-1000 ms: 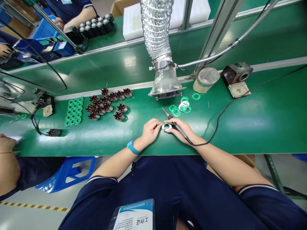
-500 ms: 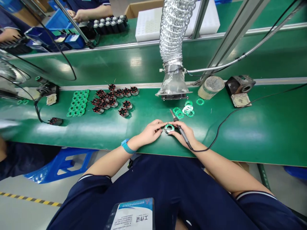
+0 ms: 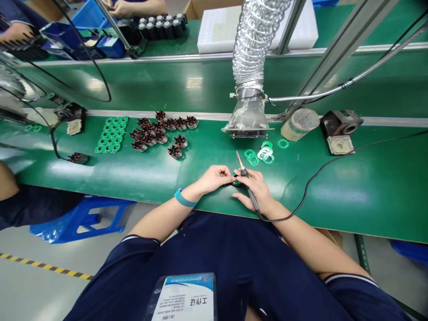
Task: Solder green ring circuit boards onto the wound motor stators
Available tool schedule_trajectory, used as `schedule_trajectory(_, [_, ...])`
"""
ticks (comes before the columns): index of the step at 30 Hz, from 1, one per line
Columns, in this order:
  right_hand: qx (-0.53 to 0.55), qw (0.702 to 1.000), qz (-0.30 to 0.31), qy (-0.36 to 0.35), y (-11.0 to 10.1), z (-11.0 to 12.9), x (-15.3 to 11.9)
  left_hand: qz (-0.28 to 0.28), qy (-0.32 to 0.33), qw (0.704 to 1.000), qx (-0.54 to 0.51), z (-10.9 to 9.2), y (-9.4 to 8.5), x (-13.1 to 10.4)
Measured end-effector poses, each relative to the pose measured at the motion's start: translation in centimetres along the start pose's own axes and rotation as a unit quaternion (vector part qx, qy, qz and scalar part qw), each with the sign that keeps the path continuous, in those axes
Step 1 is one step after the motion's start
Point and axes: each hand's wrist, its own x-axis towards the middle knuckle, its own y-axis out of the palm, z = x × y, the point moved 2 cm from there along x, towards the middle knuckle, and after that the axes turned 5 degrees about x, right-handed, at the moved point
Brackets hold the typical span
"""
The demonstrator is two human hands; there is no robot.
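Observation:
My right hand [image 3: 257, 189] holds a soldering iron [image 3: 251, 196] across its palm, the bare tip pointing up and away from me. Its fingertips reach over a small round part with a green ring-shaped circuit board [image 3: 236, 182] on top, lying on the bench. From the other side my left hand [image 3: 217, 178] meets this part with thumb and forefinger pinched together at its edge. Whatever lies between those fingertips is hidden. Fingers cover most of the round part. Beyond my hands lie several loose green ring boards [image 3: 253, 159] and a white one [image 3: 264, 154].
Copper-wound motor stators [image 3: 147, 133] stand grouped left of centre, beside a green board panel [image 3: 112, 135]. A fume duct hood [image 3: 249, 120] hangs ahead. To the right are a cloudy jar [image 3: 300, 124] and an iron stand [image 3: 339, 129]; the iron's cord [image 3: 309, 180] crosses there. Co-workers sit opposite and left.
My left fingers have closed into a pinch over the round part, now mostly covered. My right thumb has come away from its near side, and the soldering iron stands slightly steeper. The view has shifted.

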Motion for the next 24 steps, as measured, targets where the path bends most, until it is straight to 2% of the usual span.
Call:
schedule_trajectory(3, [-0.01, 0.999, 0.031, 0.005, 0.1, 0.3, 0.1, -0.007, 0.019, 1.0, -0.01, 0.2, 0.0, -0.3])
schedule_trajectory(9, [-0.014, 0.999, 0.032, -0.006, -0.2, 0.6, 0.2, -0.062, 0.064, 0.996, -0.03, 1.5, 0.8, -1.4])
schedule_trajectory(12, [-0.02, 1.0, 0.015, 0.009, -1.0, 1.2, 0.3, -0.044, 0.04, 0.997, -0.053, 1.9, 0.7, -1.3])
schedule_trajectory(16, [-0.005, 0.998, -0.024, 0.066, -2.8, 2.5, 0.3, -0.011, 0.009, 0.997, -0.075, 2.0, 0.2, -1.0])
schedule_trajectory(20, [0.03, 0.995, -0.043, 0.08, -4.2, 3.7, 0.0, -0.017, 0.01, 0.997, -0.08, 1.8, 0.2, -0.9])
schedule_trajectory(24, [0.073, 0.987, -0.057, 0.132, -4.3, 4.3, -0.2, -0.024, 0.004, 0.997, -0.069, 1.8, 0.4, -1.0])
